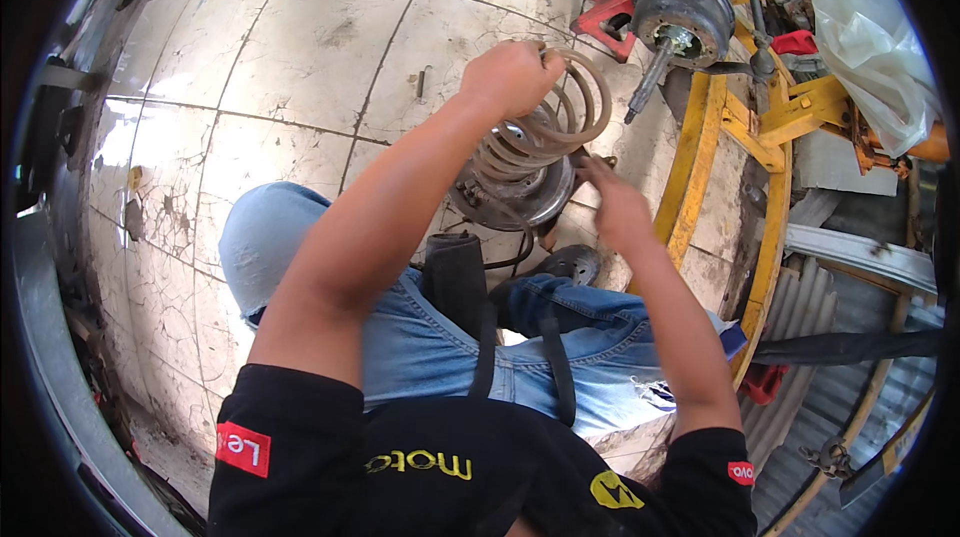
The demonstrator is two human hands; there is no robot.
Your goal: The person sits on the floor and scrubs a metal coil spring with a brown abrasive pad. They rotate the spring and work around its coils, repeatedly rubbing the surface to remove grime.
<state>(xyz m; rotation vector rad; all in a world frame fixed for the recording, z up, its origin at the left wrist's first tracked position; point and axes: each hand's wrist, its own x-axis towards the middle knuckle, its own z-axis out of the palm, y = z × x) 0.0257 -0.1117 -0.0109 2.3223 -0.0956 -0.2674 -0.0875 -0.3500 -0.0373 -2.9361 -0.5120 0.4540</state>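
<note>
My left hand (pixel 512 79) is closed around the upper coil of a brown coil spring (pixel 540 145). The spring leans up and to the right over a round, dirty metal part (pixel 542 195) that looks like a brake disc and stands on the floor between my legs. To the right of the spring, my right hand (pixel 622 205) reaches in with fingers stretched toward the metal part's edge. That hand is slightly blurred, and whether its fingertips touch is unclear. A black hose (pixel 515 255) curves below the metal part.
A dark hub with a shaft (pixel 680 22) sits at the far right beside a red jack stand (pixel 606 23). Yellow metal frame bars (pixel 698 162) run along my right. A small metal pin (pixel 421 82) lies on the tiles (pixel 310 47). Clear plastic sheeting (pixel 865 47) hangs farther right.
</note>
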